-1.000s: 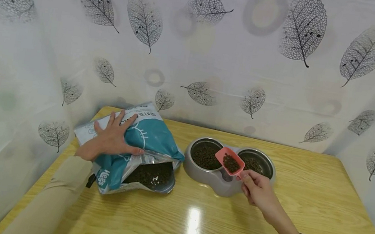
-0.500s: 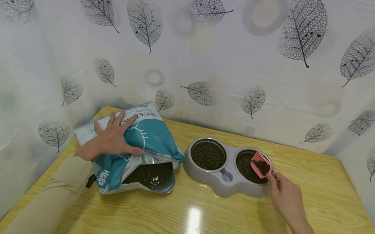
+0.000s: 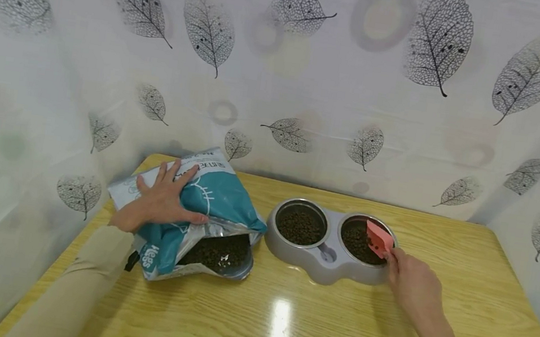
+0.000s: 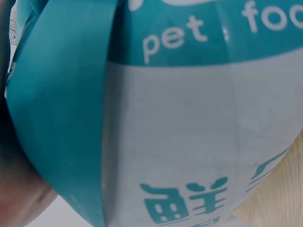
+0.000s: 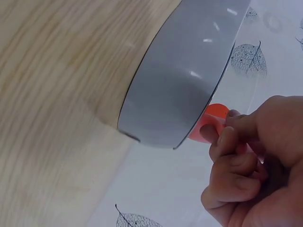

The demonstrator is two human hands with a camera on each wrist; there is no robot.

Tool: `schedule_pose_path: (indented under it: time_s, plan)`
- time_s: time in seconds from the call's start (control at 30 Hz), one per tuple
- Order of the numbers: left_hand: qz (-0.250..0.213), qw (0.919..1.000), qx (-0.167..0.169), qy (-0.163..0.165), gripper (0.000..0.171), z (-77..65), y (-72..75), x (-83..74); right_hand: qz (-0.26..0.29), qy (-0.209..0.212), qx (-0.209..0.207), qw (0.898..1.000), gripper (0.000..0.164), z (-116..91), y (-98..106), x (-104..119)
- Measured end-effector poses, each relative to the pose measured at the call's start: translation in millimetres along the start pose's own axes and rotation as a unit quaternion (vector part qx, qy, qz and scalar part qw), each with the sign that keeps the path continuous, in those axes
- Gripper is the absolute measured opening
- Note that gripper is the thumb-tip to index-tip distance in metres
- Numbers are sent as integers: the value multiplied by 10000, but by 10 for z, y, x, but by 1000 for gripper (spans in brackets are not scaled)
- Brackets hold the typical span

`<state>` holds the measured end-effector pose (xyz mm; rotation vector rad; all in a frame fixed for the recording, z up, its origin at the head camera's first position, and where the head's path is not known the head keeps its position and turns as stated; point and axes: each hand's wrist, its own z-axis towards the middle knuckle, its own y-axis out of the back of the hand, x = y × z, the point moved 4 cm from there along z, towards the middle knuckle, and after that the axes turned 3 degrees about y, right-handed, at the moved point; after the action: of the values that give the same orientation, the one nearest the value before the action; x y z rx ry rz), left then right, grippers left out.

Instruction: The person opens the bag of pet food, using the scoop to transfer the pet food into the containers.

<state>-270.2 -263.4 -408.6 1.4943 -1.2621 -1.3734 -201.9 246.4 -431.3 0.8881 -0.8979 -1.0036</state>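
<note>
My right hand grips the handle of a pink scoop, tilted over the right bowl of a grey double pet bowl. A few kibble pieces cling to the scoop. Brown kibble lies in the left bowl, and more is in the right one. With fingers spread, my left hand rests on top of a teal and white pet food bag. The bag lies on its side, its mouth gaping toward the bowls, with kibble inside. In the right wrist view the curled fingers hold the scoop beside the bowl's wall.
A wooden table carries the bag and bowls, which stand almost side by side. Behind it hangs a pale curtain with a leaf print, which also runs along both sides.
My right hand has moved the scoop from between the bowls to the right bowl. There the scoop has tipped, and most of its kibble has gone. My left hand has stayed on the bag.
</note>
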Motion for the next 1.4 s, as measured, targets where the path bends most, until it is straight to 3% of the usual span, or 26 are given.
schedule_pose_path:
  time_s: [0.23, 0.47, 0.63, 0.77, 0.83, 0.9, 0.97, 1.07, 1.13, 1.27, 1.4]
  plan:
    - [-84, 9999, -92, -30, 127, -10, 14, 9, -597, 642, -1066, 9904, 18, -59, 57, -35]
    - [-16, 10000, -13, -36, 129, 0, -11, 6, -636, 669, -1282, 9874, 15, -101, 53, -58]
    - [22, 10000, -38, -34, 129, 13, -11, 8, 488, 237, -797, 9953, 12, -64, 53, -38]
    - [34, 10000, -35, -22, 129, 12, -2, 2, 1587, -557, 163, 9856, 30, -44, 24, 23]
    - [21, 10000, -21, -8, 129, 7, -1, -6, 2053, -883, 620, 9727, 34, -51, 3, 67]
    - [24, 10000, -7, 8, 129, 6, -6, -7, 2739, -1132, 1009, 9497, 36, -49, -27, 121]
    - [35, 10000, 9, 35, 129, 2, -9, -6, 3582, -1346, 1393, 9133, 38, -48, -72, 183]
    - [39, 10000, 13, 40, 129, 3, -12, 1, 4663, -1646, 1906, 8480, 43, -52, -143, 287]
    - [36, 10000, 7, 38, 129, 6, -12, 4, 5047, -1696, 2185, 8178, 44, -65, -188, 355]
    - [54, 10000, -3, 36, 129, 11, -22, 12, 5465, -1491, 2587, 7824, 43, -104, -282, 501]
    - [48, 10000, -4, 33, 129, 10, -27, 15, 5617, -1191, 2885, 7662, 45, -145, -373, 663]
